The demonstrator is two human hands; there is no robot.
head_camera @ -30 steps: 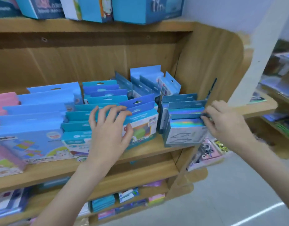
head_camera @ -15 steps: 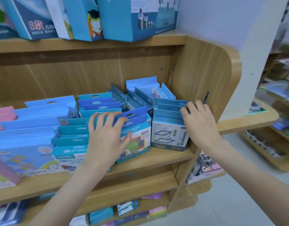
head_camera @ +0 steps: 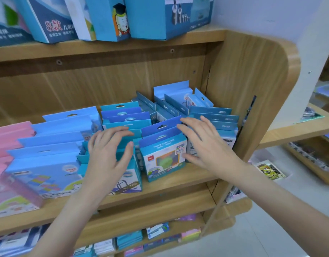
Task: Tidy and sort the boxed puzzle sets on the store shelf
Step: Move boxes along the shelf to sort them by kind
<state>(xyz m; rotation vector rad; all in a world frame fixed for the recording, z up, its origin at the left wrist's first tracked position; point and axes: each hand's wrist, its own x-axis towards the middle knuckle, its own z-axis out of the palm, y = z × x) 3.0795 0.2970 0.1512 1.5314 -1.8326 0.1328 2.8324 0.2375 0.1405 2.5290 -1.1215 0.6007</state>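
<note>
Rows of blue boxed puzzle sets stand on the wooden shelf (head_camera: 171, 184). My left hand (head_camera: 108, 154) hovers with curled, spread fingers over the teal row of boxes (head_camera: 126, 179) left of centre. My right hand (head_camera: 204, 145) lies open across the gap between a blue box with a green picture (head_camera: 162, 160) and the white-fronted row (head_camera: 228, 134) by the shelf's right wall. Its thumb rests low by that box's right edge. Neither hand grips anything. Larger light-blue boxes (head_camera: 43, 167) and pink boxes (head_camera: 9, 138) fill the left.
Big blue boxes (head_camera: 165, 17) stand on the shelf above. The curved wooden side panel (head_camera: 252, 86) closes the right end. Lower shelves hold more small packs (head_camera: 156, 232). Another low display (head_camera: 312, 156) sits to the right across grey floor.
My right hand has let go of the white-fronted boxes, now standing against the right wall, and moved left toward the green-picture box. My left hand lifted slightly. The view tilted upward.
</note>
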